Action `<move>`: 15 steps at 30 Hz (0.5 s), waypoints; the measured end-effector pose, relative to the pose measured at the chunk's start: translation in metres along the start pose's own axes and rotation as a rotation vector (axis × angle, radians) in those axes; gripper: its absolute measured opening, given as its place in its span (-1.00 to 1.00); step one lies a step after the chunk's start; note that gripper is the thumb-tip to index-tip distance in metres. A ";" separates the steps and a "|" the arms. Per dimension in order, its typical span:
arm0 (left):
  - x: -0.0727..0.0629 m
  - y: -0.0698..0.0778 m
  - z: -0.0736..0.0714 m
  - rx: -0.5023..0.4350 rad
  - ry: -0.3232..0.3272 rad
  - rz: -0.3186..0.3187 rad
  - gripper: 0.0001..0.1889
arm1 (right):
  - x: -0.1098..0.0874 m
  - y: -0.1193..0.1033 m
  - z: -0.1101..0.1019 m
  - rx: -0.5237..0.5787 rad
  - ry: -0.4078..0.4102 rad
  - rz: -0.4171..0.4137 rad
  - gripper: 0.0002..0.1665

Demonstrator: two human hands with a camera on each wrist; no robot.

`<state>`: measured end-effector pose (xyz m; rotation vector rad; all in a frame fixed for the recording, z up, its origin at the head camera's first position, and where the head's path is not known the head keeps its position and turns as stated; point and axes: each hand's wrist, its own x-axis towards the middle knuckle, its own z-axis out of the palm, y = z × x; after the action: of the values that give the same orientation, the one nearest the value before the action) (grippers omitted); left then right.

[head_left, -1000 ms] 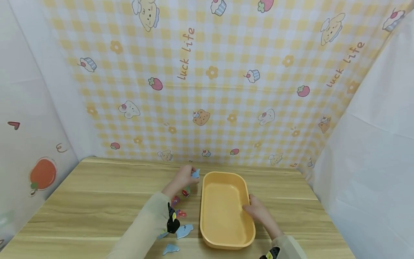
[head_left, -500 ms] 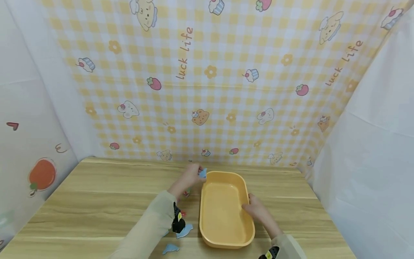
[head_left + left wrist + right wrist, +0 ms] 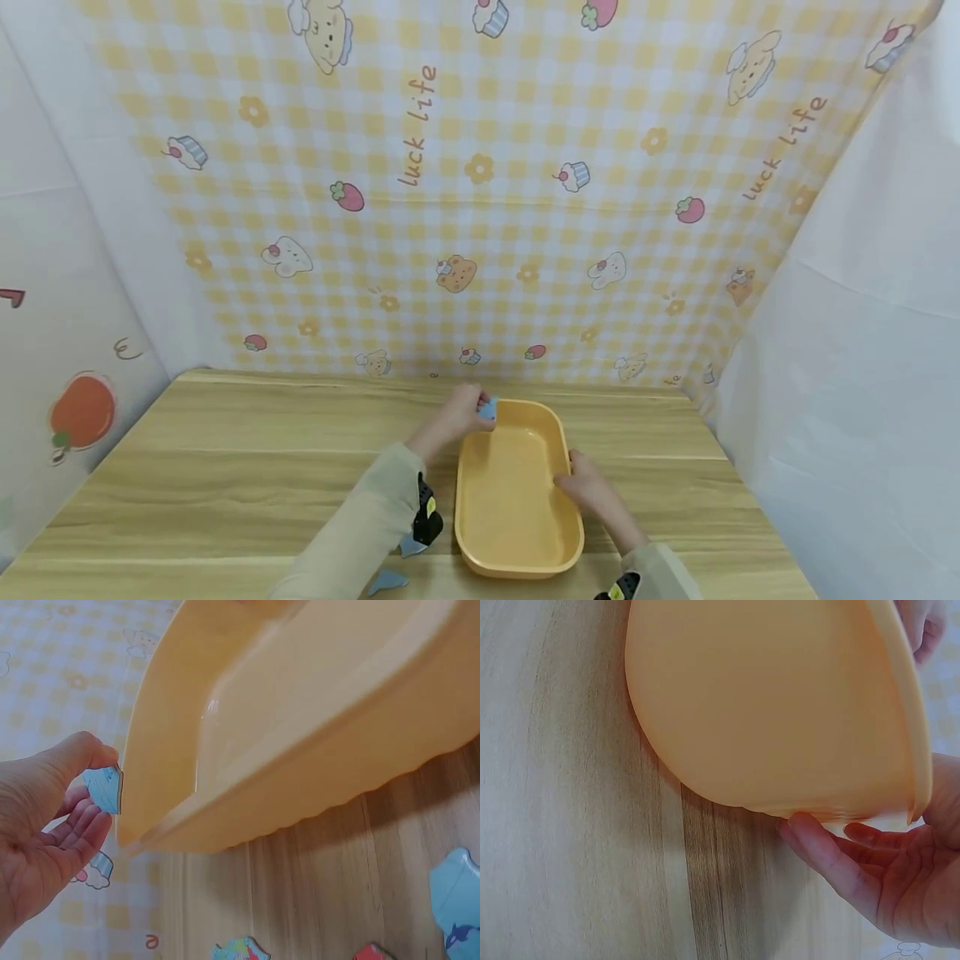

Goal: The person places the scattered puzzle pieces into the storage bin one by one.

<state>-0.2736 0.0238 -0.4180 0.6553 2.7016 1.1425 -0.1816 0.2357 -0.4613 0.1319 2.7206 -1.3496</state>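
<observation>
Yellow basin (image 3: 517, 500) has its rim gripped by the right hand (image 3: 582, 486); the left hand (image 3: 467, 410), opposite, pinches a blue piece (image 3: 105, 790); "luck life" reads on the checked cloth (image 3: 480, 221) beyond both.

Smooth, softly glossy plastic tray (image 3: 517, 500), card-like piece (image 3: 105, 789), wood-grain tabletop (image 3: 225, 467), matt cloth backdrop (image 3: 480, 217)

Left grip (image 3: 468, 408) in a pinch, farther forward than the clasping right grip (image 3: 587, 486)
</observation>
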 end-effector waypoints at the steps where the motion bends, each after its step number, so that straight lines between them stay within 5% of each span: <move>1: 0.001 0.001 0.002 0.001 -0.005 0.006 -0.63 | 0.000 0.000 0.000 -0.007 -0.001 -0.004 -0.56; 15: 0.011 0.015 0.030 0.035 -0.096 0.072 -0.68 | 0.001 -0.001 0.001 -0.033 -0.008 -0.001 -0.54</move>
<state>-0.2703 0.0572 -0.4278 0.7979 2.6429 1.0527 -0.1821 0.2341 -0.4617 0.1224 2.7357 -1.3020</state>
